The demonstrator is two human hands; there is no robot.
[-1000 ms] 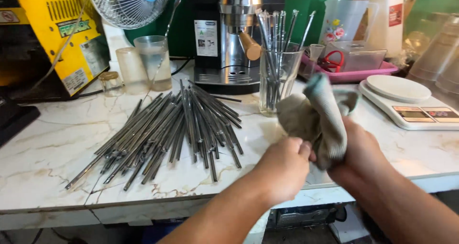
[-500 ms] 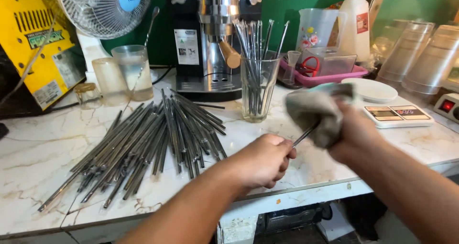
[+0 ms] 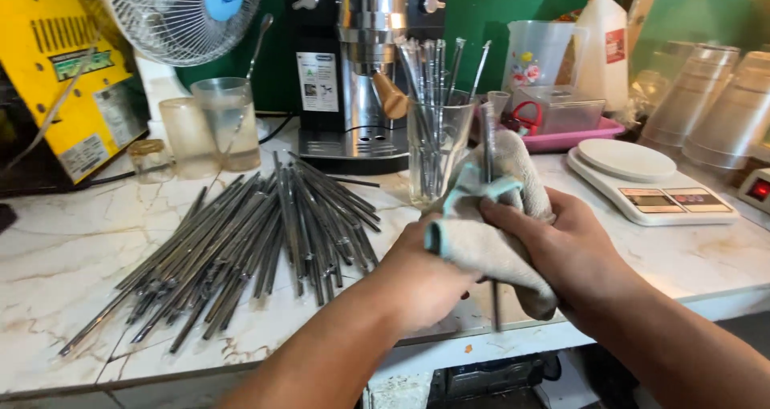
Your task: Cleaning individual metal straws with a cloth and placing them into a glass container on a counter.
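My left hand [image 3: 421,281] and my right hand [image 3: 565,253] are together at the counter's front edge, both closed around a grey cloth [image 3: 497,216]. A metal straw [image 3: 488,136] runs upright through the cloth, its top sticking out above and its lower end showing below my hands. To the left lies a fanned pile of several metal straws [image 3: 249,244] on the marble counter [image 3: 72,265]. Just behind my hands stands a clear glass [image 3: 437,148] holding several upright straws.
A coffee machine [image 3: 361,64] stands at the back centre, a fan [image 3: 180,12] and a yellow machine [image 3: 60,72] at the left. Two plastic cups [image 3: 208,124] sit near the fan. At the right are a white kitchen scale [image 3: 646,180], a pink tray [image 3: 561,136] and stacked clear cups [image 3: 714,104].
My hands have come together again: the left hand, which had drawn the straw out to the left, now grips the cloth with the right, and the straw stands upright in it.
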